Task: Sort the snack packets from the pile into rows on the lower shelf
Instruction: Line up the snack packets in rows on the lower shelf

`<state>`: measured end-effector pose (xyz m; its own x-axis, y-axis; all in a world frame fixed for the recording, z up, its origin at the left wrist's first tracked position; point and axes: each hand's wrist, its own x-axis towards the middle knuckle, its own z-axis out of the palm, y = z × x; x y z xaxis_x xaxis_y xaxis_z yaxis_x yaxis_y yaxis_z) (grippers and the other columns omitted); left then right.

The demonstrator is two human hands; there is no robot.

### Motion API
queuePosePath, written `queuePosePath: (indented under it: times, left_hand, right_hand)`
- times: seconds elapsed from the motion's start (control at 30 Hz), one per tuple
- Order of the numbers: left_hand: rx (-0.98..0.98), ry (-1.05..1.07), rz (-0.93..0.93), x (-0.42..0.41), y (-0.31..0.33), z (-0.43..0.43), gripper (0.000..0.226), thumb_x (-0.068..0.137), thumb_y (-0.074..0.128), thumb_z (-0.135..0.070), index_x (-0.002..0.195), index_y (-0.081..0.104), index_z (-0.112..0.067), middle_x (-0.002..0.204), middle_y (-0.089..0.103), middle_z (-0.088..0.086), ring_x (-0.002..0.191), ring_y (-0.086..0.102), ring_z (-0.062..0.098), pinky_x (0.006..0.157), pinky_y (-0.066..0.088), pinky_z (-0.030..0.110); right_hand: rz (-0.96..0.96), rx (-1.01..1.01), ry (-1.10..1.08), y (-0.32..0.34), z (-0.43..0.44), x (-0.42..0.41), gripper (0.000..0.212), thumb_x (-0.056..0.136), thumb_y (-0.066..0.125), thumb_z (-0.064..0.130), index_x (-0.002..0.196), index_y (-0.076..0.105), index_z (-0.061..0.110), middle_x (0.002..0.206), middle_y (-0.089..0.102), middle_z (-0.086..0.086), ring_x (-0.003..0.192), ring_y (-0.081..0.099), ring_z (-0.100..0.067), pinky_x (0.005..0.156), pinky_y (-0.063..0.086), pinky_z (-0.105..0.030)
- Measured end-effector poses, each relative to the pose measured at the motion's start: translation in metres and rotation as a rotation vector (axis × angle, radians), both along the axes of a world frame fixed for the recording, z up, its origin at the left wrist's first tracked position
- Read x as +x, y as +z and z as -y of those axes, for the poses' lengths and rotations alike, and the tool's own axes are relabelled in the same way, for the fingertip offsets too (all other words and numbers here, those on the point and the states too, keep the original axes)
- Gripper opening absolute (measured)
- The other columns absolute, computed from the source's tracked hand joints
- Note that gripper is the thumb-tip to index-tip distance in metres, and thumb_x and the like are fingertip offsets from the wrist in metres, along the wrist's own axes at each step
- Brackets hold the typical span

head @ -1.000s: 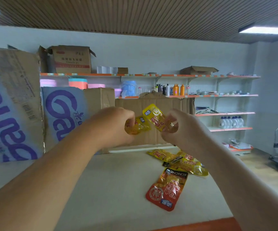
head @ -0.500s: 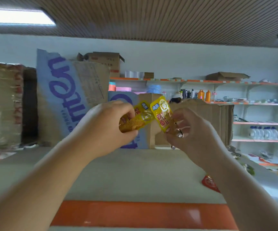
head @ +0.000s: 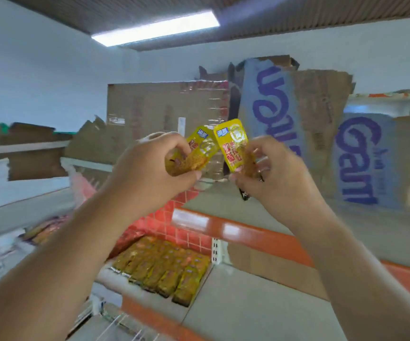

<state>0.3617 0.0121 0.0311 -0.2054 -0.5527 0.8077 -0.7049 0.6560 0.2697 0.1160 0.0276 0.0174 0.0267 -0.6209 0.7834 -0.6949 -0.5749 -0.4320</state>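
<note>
Lower shelf: packet rows | left hand, right hand pinch yellow packets

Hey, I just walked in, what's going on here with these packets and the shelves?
A person is sorting snack packets by hand. The left hand grips a first yellow packet and the right hand pinches a second yellow packet. Both are held up side by side in front of the cardboard boxes. Below, rows of packets already lie on the lower shelf, with bare shelf beside them. Neither held packet has been placed yet.
</note>
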Motion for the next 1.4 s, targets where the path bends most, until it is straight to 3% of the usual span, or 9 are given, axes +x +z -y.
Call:
queuePosePath:
  times: [0.23,0.3,0.43,0.6,0.9,1.07,1.2,1.3,1.4]
  left_hand:
    - [0.069,0.130,-0.049,0.119,-0.026,0.007,0.034,0.071,0.073,-0.065,0.096,0.062,-0.044,0.102,0.056,-0.039,0.091,0.053,-0.017,0.064,0.040,0.023]
    - [0.088,0.164,-0.059,0.143,-0.037,0.014,0.035,0.070,0.070,-0.068,0.096,0.062,-0.045,0.099,0.058,-0.035,0.092,0.055,-0.013,0.065,0.042,0.024]
    - [0.133,0.244,-0.081,0.175,-0.061,0.034,0.039,0.073,0.072,-0.070,0.101,0.061,-0.045,0.098,0.058,-0.031,0.084,0.056,-0.007,0.062,0.042,0.025]
    - [0.216,0.334,-0.089,0.202,-0.095,0.081,0.037,0.076,0.078,-0.062,0.104,0.058,-0.048,0.107,0.061,-0.022,0.086,0.057,-0.005,0.066,0.046,0.026]
    - [0.412,0.378,-0.033,0.223,-0.165,0.197,0.035,0.077,0.081,-0.056,0.102,0.059,-0.045,0.099,0.060,-0.023,0.080,0.056,-0.011,0.062,0.036,0.015]
    - [0.540,0.313,-0.070,0.229,-0.210,0.244,0.034,0.073,0.073,-0.059,0.099,0.058,-0.044,0.096,0.060,-0.020,0.083,0.058,-0.002,0.068,0.046,0.021]
    - [0.696,0.282,-0.048,0.231,-0.256,0.273,0.029,0.076,0.072,-0.049,0.097,0.053,-0.042,0.097,0.056,-0.016,0.084,0.057,0.006,0.068,0.046,0.028]
    - [0.807,0.282,-0.035,0.236,-0.290,0.290,0.032,0.078,0.074,-0.050,0.096,0.050,-0.038,0.097,0.055,-0.014,0.083,0.057,0.008,0.068,0.046,0.033]
    - [0.877,0.249,0.018,0.238,-0.318,0.304,0.038,0.080,0.074,-0.052,0.095,0.044,-0.034,0.094,0.051,-0.009,0.080,0.053,0.011,0.066,0.041,0.035]
  right_hand:
    - [-0.001,0.032,0.150,-0.022,0.044,0.133,0.039,0.075,0.084,0.038,0.101,0.055,0.037,0.100,0.061,0.010,0.087,0.058,0.000,0.070,0.043,-0.010]
    - [0.014,0.036,0.200,-0.032,0.057,0.163,0.036,0.075,0.082,0.039,0.099,0.055,0.034,0.098,0.061,0.009,0.085,0.057,-0.004,0.071,0.046,-0.015]
    - [0.048,0.111,0.286,-0.060,0.087,0.210,0.037,0.074,0.079,0.037,0.098,0.052,0.033,0.097,0.062,0.008,0.081,0.062,-0.017,0.072,0.054,-0.040]
    - [0.121,0.173,0.330,-0.104,0.140,0.250,0.044,0.071,0.079,0.044,0.107,0.054,0.038,0.106,0.058,0.014,0.087,0.061,-0.008,0.073,0.053,-0.031]
    - [0.183,0.387,0.297,-0.183,0.248,0.290,0.048,0.077,0.082,0.047,0.114,0.055,0.034,0.112,0.054,0.008,0.093,0.060,-0.011,0.078,0.055,-0.037]
    - [0.089,0.502,0.195,-0.223,0.288,0.292,0.051,0.077,0.080,0.056,0.114,0.053,0.035,0.109,0.053,0.009,0.087,0.054,0.000,0.068,0.042,-0.020]
    - [0.030,0.652,0.076,-0.263,0.300,0.298,0.048,0.074,0.081,0.054,0.104,0.048,0.036,0.104,0.054,0.008,0.088,0.058,-0.014,0.074,0.051,-0.038]
    - [-0.029,0.788,-0.026,-0.297,0.303,0.306,0.049,0.072,0.083,0.050,0.100,0.048,0.030,0.103,0.053,0.005,0.087,0.059,-0.017,0.067,0.044,-0.034]
    - [-0.108,0.890,-0.146,-0.330,0.305,0.315,0.054,0.076,0.076,0.051,0.116,0.051,0.025,0.103,0.054,0.001,0.092,0.064,-0.024,0.059,0.035,-0.031]
